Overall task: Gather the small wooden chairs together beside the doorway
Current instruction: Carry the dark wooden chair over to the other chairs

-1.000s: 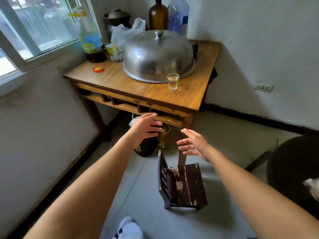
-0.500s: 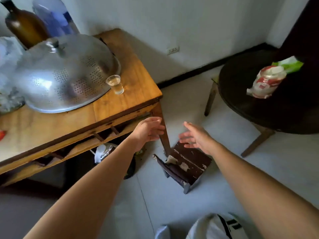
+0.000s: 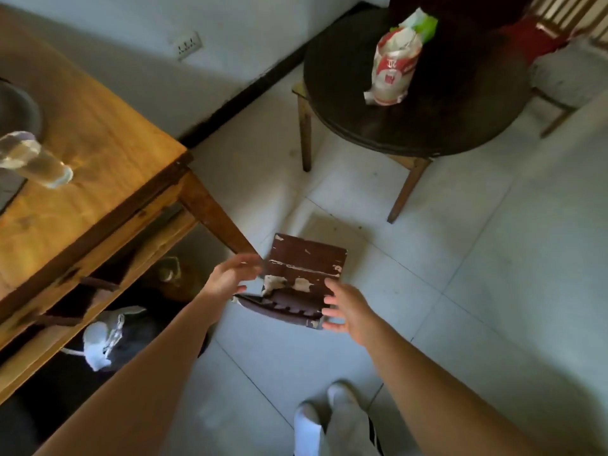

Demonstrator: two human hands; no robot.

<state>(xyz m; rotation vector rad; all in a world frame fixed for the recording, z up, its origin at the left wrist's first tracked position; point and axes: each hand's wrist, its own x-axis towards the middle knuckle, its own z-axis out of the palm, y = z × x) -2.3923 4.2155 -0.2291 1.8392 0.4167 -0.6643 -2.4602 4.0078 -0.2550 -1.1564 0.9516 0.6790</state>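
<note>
We look down on a pale tiled floor (image 3: 477, 264). At ten o'clock stands a warm wooden table (image 3: 98, 153) with an open shelf beneath. At one o'clock sits a dark round table (image 3: 454, 120) on wooden legs, carrying a crumpled red-and-white bag (image 3: 393, 70). A white wall (image 3: 230, 24) with black skirting (image 3: 243, 97) and a socket (image 3: 188, 45) runs across twelve o'clock.

The small wooden chair (image 3: 304, 274) showed only its seat and back from above, its legs hidden beneath; the left hand (image 3: 230, 276) was smeared by motion, so contact with the chair could not be told; the glass (image 3: 34, 159) was blurred; the wooden table (image 3: 98, 143) ran off the left edge.
</note>
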